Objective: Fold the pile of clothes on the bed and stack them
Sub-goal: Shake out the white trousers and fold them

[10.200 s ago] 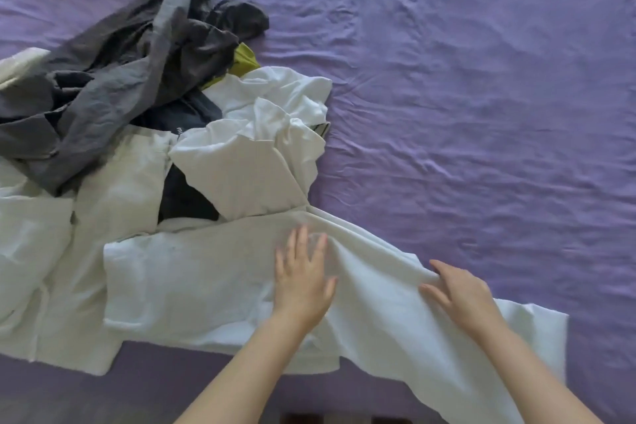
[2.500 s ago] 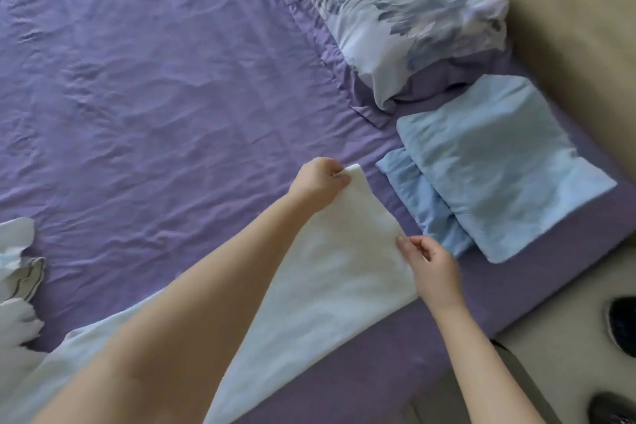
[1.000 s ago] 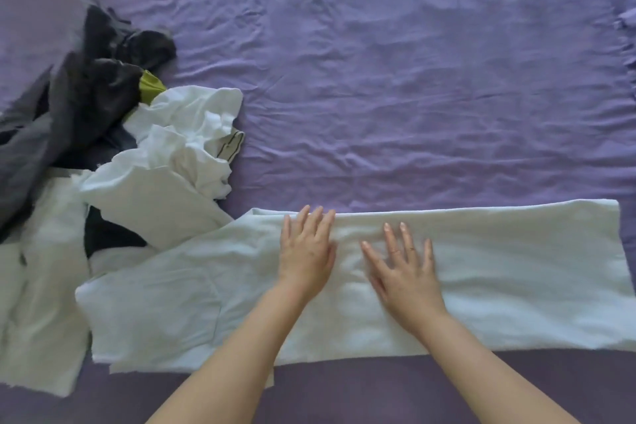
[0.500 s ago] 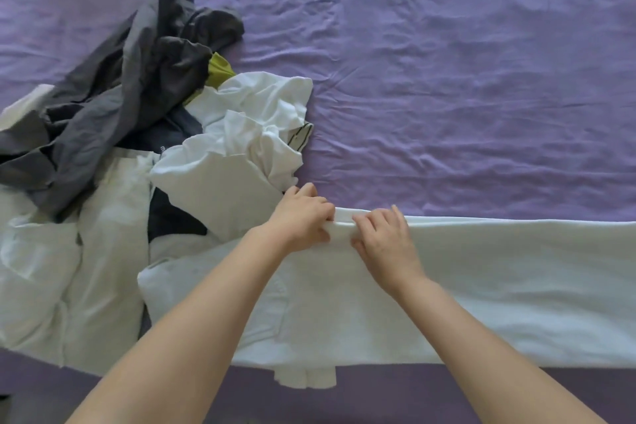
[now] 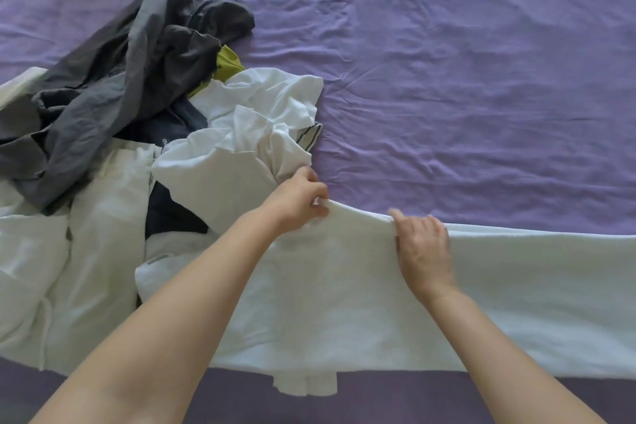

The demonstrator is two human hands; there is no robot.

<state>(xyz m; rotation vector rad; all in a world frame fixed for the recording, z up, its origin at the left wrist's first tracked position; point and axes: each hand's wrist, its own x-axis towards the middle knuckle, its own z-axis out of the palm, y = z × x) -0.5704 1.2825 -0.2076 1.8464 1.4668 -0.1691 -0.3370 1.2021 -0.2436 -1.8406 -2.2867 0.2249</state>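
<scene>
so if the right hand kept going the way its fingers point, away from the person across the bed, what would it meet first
Probably only bare purple sheet. The right hand grips the far edge of the pale garment, fingers pointing up the frame; beyond that edge no clothing shows. The pile lies off to the left.

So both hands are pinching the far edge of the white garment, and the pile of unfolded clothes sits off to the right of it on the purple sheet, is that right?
Not quite. The pile of unfolded clothes lies to the left of the white garment, not the right, as the head view shows. The left hand and right hand do pinch its far edge on the purple sheet.
</scene>
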